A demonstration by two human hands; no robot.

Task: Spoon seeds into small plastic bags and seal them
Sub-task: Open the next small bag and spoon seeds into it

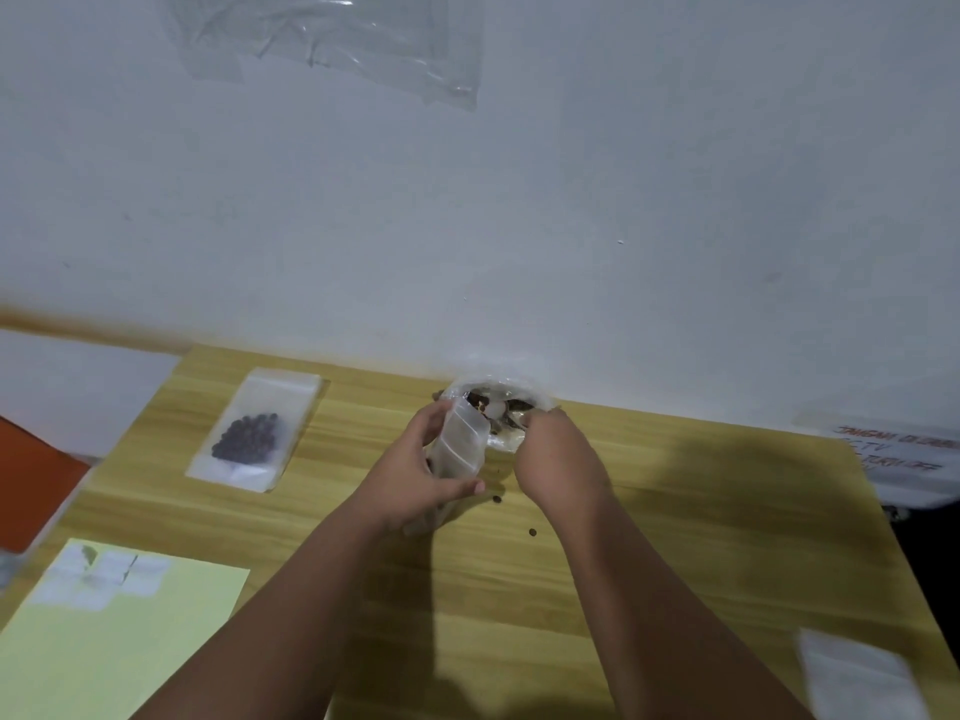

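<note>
My left hand [415, 475] grips a small clear plastic bag [462, 441], held upright with its mouth toward the big seed bag. A large open plastic bag of dark seeds [498, 402] stands against the wall. My right hand [556, 459] reaches into it with curled fingers, holding a white spoon [492, 409] whose bowl shows among the seeds. A filled small bag of dark seeds [254, 433] lies flat on the wooden table [675, 511] to the left. Two loose seeds [532, 532] lie on the table near my hands.
A yellow sheet with white labels [119, 631] lies at front left, an orange folder [31, 485] at the left edge. An empty small bag [857, 678] lies at front right. A printed paper [898, 454] sits at far right. A clear plastic sheet [337, 44] hangs on the wall.
</note>
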